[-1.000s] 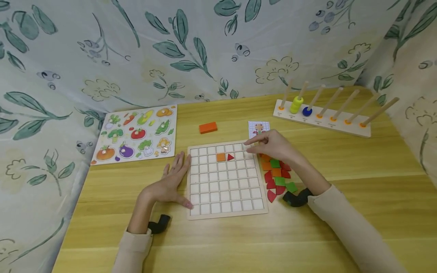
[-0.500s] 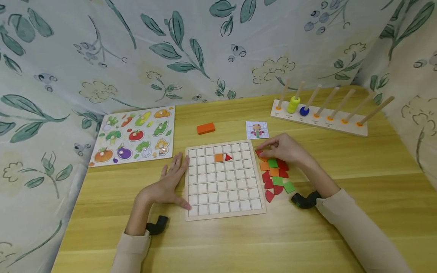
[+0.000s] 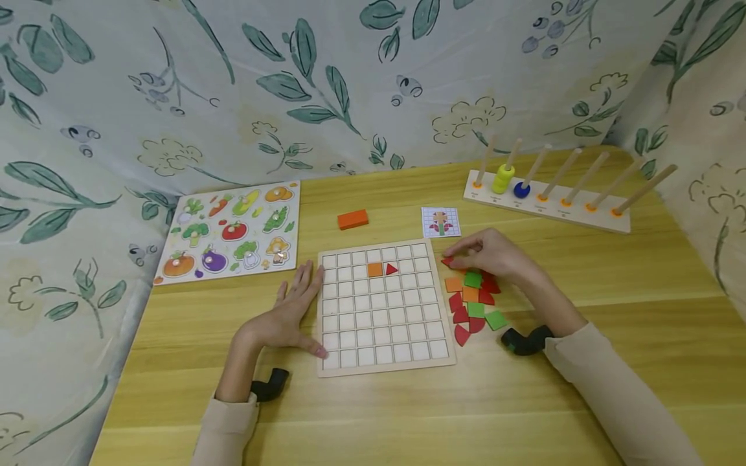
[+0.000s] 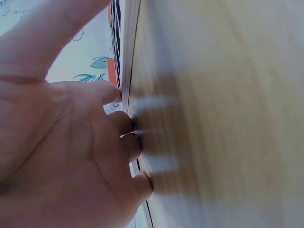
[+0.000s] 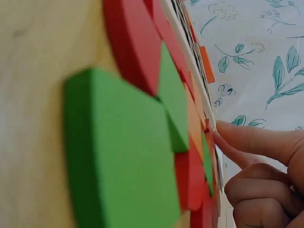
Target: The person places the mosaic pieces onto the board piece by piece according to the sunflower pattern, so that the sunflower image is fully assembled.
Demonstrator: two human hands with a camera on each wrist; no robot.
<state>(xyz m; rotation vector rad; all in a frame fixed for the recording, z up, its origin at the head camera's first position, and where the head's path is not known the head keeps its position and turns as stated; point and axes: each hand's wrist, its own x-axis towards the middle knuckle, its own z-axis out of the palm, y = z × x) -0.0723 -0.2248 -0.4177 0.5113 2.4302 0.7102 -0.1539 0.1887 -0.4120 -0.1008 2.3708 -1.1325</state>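
Head view: right of frame centre, the right hand [image 3: 488, 252] pinches a red piece [image 3: 447, 261]; the left hand [image 3: 287, 312], spread wide, touches the central board [image 3: 382, 318]; a loose pinch could drop the piece; hard left-hand pressure could slide the board.

No text or number can be read clearly. Small printed labels [image 3: 540, 200] run along the wooden peg stand [image 3: 600, 218], too tiny to make out.

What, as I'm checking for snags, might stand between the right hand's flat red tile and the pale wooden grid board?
Nothing visible: just bare yellow wooden tabletop lies between the red tile and the grid board.
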